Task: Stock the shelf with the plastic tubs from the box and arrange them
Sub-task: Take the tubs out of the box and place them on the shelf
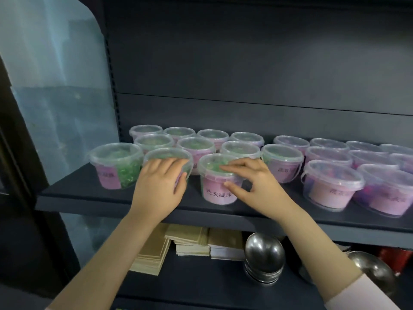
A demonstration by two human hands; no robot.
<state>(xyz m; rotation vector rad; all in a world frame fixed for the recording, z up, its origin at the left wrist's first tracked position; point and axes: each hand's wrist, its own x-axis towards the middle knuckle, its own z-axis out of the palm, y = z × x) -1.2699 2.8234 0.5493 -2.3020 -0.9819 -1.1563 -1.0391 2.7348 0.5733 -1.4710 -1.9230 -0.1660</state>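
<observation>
Clear plastic tubs with pink labels (196, 145) fill rows on dark grey metal shelf (89, 198), mid-frame; arranging step. Left hand (159, 186) curls over left front tub (169, 155), right hand (252, 182) pinches centre front tub (218, 191) rim; next probably small pushes to square both with front row

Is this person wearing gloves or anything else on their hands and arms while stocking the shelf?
No gloves: the left hand and right hand are bare, with no ring, watch or bracelet showing. The left forearm is uncovered to the picture's edge. A pale pink sleeve covers the right arm from near the elbow.
</observation>
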